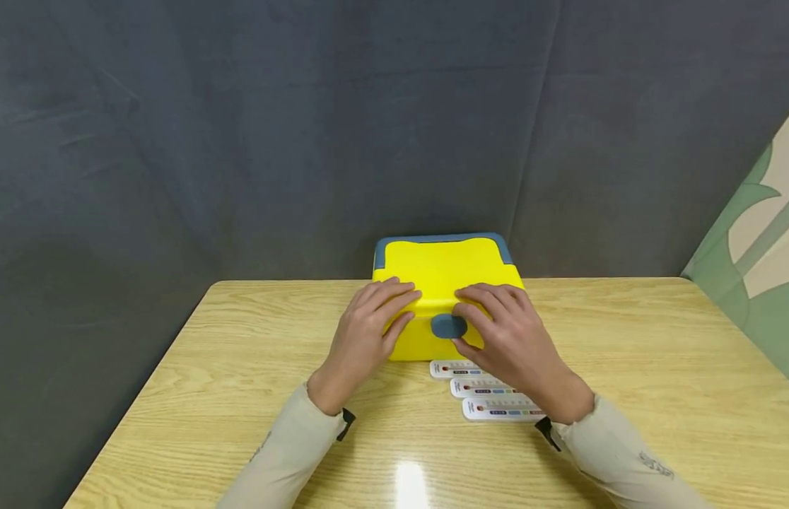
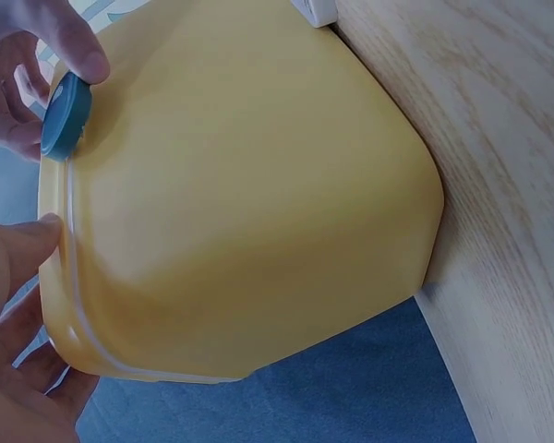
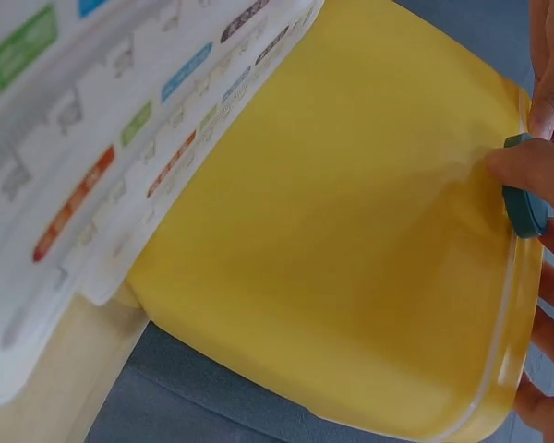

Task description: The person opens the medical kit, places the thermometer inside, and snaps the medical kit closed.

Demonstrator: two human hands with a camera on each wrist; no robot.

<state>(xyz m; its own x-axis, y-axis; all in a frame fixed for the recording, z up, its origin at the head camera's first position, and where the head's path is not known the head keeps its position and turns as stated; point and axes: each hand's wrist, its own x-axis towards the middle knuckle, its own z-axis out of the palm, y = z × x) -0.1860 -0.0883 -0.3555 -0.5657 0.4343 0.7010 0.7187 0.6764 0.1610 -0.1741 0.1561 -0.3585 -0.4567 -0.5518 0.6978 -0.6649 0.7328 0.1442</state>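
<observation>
A yellow box (image 1: 452, 265) with a blue frame round the back of its lid stands at the table's far edge, lid down on the body. On its front is a round blue latch (image 1: 448, 326). Thumb and index finger of my right hand (image 1: 512, 336) pinch this latch, while its other fingers lie over the lid. My left hand (image 1: 363, 329) holds the lid's left front edge, thumb at the rim (image 2: 71, 249) and fingers on top. Both wrist views show the lid's rim meeting the yellow body along a pale seam.
Three white thermometer strips (image 1: 496, 409) with coloured labels lie on the wooden table (image 1: 242, 396) in front of the box, partly under my right forearm. A dark grey curtain (image 1: 293, 141) hangs right behind the box. Green-and-beige patterned cloth (image 1: 757, 261) borders the table's right side.
</observation>
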